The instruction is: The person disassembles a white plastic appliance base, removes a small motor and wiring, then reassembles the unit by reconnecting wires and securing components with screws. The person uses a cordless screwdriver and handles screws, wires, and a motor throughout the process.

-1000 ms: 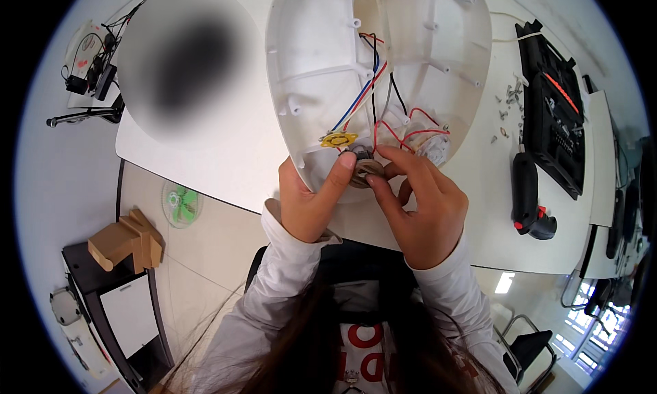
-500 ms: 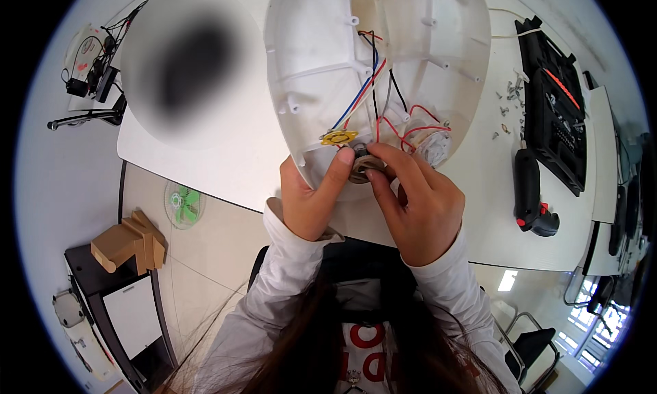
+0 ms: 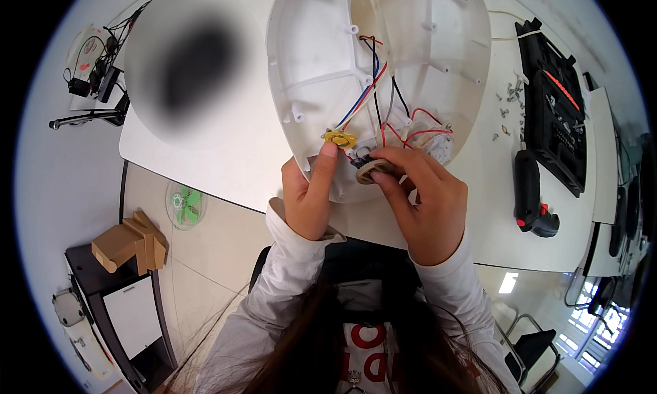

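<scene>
Brown wheel: the right hand (image 3: 430,201) is clamping the brown wheel (image 3: 374,173) between thumb and forefinger, tilting over the near end of the white shell (image 3: 311,55).
Shell rim: the left hand (image 3: 308,197) is clamping on the white shell's near-left wall, its thumb lying inside and its other fingers mostly hiding behind.
Yellow disc: the yellow disc (image 3: 341,139) is sitting at the left thumb's tip, apparently touching it.
Black part: a small black part (image 3: 358,161) is sitting against the wheel's upper left; whether the two are joining is not showing clearly.
Wires: red wires (image 3: 427,113), a blue wire (image 3: 367,93) and black wires (image 3: 400,96) are running thinly across the hollow; pulling or twisting the wheel too far could be straining their ends loose.
Ridged edge: only a small pinch is holding the wheel, so a slipping fingertip could be dropping it among the wires.
White round part: the white round part (image 3: 438,148) is sitting near the right knuckles; a careless swing could be knocking it.
Counter: the counter (image 3: 198,178) is extending leftward, probably giving easier sideways room; its front edge is running close below the shell, where pushing nearer could be overhanging it.
Right side: screws (image 3: 504,112), a cordless driver (image 3: 527,189) and a black tool case (image 3: 553,113) are lying there, narrowing the room.
</scene>
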Available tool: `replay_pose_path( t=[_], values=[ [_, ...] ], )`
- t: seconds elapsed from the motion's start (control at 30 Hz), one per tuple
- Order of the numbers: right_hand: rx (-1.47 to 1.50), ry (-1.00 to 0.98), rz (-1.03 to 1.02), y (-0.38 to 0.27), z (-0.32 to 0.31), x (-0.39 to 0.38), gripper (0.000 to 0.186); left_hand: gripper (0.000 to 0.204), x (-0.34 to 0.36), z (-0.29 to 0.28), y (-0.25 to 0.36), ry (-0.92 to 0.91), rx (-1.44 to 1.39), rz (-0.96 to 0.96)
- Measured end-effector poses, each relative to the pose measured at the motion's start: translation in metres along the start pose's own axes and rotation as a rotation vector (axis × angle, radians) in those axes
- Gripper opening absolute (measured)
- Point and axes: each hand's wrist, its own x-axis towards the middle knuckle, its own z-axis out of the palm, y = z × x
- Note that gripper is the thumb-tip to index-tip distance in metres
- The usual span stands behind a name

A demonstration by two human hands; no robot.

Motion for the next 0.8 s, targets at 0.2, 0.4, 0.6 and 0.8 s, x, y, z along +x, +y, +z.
replay_pose_path(
  t=[0.2, 0.4, 0.6, 0.8],
  values=[
    [0.07, -0.024, 0.048, -0.005, -0.005, 0.0, 0.021, 0.031, 0.001, -0.001, 0.0, -0.041, -0.035, 0.009],
    [0.258, -0.045, 0.096, 0.001, -0.01, -0.002, 0.019, 0.029, 0.001, 0.007, 0.005, -0.032, -0.038, 0.091],
    [0.448, -0.095, 0.229, 0.002, -0.016, -0.004, 0.015, 0.025, 0.0, 0.006, 0.005, -0.066, -0.05, 0.089],
    [0.451, -0.076, 0.217, 0.0, -0.014, -0.005, 0.014, 0.025, 0.001, 0.003, 0.002, -0.078, -0.012, 0.095]
  ],
)
